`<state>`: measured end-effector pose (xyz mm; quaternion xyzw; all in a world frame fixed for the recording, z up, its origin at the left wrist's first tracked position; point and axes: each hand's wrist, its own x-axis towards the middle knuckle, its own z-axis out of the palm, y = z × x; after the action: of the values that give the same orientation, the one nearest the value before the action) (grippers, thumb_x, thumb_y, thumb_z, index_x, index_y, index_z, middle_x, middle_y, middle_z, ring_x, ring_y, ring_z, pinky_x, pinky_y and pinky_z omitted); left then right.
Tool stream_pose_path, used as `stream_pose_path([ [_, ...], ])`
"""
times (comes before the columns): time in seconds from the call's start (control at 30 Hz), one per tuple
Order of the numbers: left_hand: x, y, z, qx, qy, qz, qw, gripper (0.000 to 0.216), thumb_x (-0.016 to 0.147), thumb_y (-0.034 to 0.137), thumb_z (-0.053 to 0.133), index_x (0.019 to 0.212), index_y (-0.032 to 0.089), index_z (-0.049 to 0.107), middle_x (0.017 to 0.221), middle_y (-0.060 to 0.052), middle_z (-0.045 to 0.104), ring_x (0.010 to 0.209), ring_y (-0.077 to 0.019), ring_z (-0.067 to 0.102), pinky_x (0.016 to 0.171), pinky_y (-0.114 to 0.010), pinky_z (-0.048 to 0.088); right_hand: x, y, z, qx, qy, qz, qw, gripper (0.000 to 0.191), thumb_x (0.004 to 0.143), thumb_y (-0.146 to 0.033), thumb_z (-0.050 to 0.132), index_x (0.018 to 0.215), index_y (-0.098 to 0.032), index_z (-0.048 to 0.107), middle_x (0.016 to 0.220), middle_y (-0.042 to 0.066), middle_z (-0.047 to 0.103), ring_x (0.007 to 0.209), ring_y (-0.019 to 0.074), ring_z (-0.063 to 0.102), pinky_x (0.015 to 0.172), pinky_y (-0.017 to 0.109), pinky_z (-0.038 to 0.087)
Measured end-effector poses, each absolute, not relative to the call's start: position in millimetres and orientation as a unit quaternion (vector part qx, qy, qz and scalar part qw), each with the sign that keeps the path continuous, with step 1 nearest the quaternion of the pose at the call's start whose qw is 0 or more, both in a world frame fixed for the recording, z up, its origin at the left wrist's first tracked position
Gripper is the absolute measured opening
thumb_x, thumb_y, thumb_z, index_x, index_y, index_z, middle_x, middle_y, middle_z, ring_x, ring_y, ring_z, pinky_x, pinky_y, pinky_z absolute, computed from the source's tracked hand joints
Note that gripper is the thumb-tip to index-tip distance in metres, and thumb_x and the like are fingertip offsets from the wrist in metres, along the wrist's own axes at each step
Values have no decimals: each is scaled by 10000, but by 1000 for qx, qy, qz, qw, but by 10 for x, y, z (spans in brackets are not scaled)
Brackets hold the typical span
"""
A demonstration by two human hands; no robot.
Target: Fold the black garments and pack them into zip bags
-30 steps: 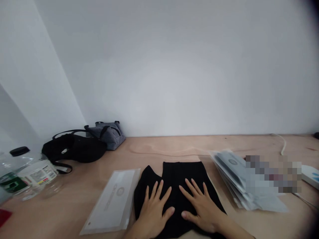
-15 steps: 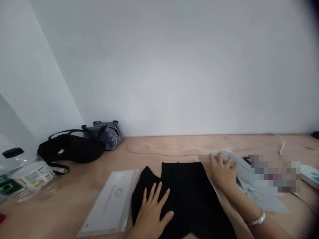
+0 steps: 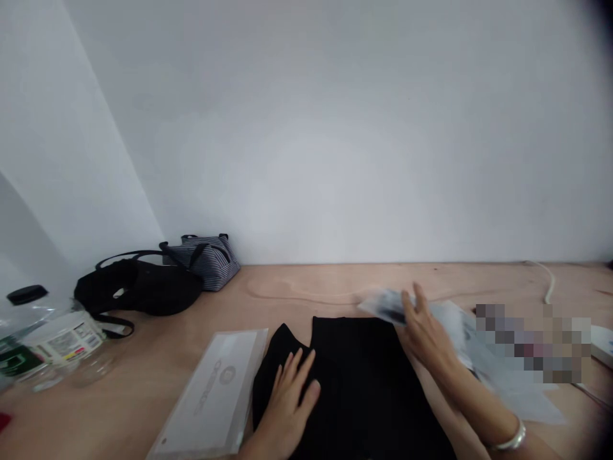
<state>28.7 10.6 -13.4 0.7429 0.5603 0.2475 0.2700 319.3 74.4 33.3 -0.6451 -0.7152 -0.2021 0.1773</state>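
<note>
A black cloth garment (image 3: 364,383) lies spread out at the front middle of the table. On its left part rests my left hand (image 3: 290,396), palm down, with its fingers stretched out. To the garment's upper right, my right hand (image 3: 426,329), wearing a silver bracelet at the wrist, grips a translucent plastic packet (image 3: 383,305). Motion smears the packet, and something dark shows in it. More clear plastic bags (image 3: 507,377) lie beneath and beside my right forearm. Left of the garment is a flat white packet (image 3: 213,393) with a printed round logo in a clear sleeve.
A large clear plastic jar (image 3: 57,345) with a black lid stands at the left. Behind it are a black sun visor-like item (image 3: 148,287) and a striped bag (image 3: 215,265) against the wall. A white device (image 3: 602,342) and a white cable (image 3: 550,287) lie at the right.
My right hand has closed on a plastic packet and shifted it left, toward the garment's top edge. My left hand has slid slightly left, its fingers drawn closer together.
</note>
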Motion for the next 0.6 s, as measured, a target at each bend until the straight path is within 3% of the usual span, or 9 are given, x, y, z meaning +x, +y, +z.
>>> stream_pose_path([
  [0.1, 191, 261, -78, 601, 567, 429, 365, 507, 900, 496, 218, 1300, 213, 345, 1377, -68, 334, 1272, -209, 265, 1042, -412, 226, 2887, 686, 200, -504, -823, -107, 239, 625, 629, 46, 295, 1221, -123, 403, 1389, 190, 228, 993, 246, 550, 729, 352, 500],
  [0.2, 107, 366, 10, 512, 560, 512, 404, 508, 877, 510, 259, 1224, 174, 418, 1281, -100, 449, 1186, -221, 405, 979, -386, 332, 2569, 589, 50, -368, -896, -18, 247, 500, 677, 25, 294, 1119, -127, 473, 1345, 169, 321, 1098, 210, 478, 847, 323, 456],
  [0.3, 88, 365, 68, 515, 576, 470, 427, 493, 819, 519, 369, 1120, 148, 491, 1154, -119, 540, 1049, -246, 521, 881, -382, 416, 2390, 517, -56, -319, -921, 23, 221, 381, 715, -12, 327, 1039, -121, 495, 1303, 171, 378, 1197, 206, 368, 971, 377, 344],
  [0.4, 114, 301, 44, 581, 593, 391, 397, 466, 732, 466, 519, 1077, 153, 515, 1117, -115, 552, 947, -250, 562, 808, -363, 451, 2398, 491, -126, -372, -904, 48, 206, 393, 717, -42, 359, 1085, -126, 471, 1257, 150, 434, 1230, 204, 314, 1021, 432, 252],
  [0.5, 129, 236, -21, 650, 600, 343, 315, 482, 669, 376, 596, 1101, 180, 508, 1155, -99, 508, 976, -250, 533, 833, -358, 429, 2510, 481, -192, -450, -868, 77, 195, 474, 757, -101, 379, 1230, -135, 387, 1297, 135, 407, 1229, 196, 319, 1021, 429, 252],
  [0.6, 110, 171, -38, 680, 609, 305, 271, 475, 657, 308, 578, 1109, 184, 500, 1125, -88, 501, 1027, -256, 502, 873, -370, 401, 2611, 466, -266, -500, -848, 95, 148, 515, 839, -273, 377, 1335, -172, 283, 1376, 124, 315, 1274, 234, 239, 1024, 499, 187],
])
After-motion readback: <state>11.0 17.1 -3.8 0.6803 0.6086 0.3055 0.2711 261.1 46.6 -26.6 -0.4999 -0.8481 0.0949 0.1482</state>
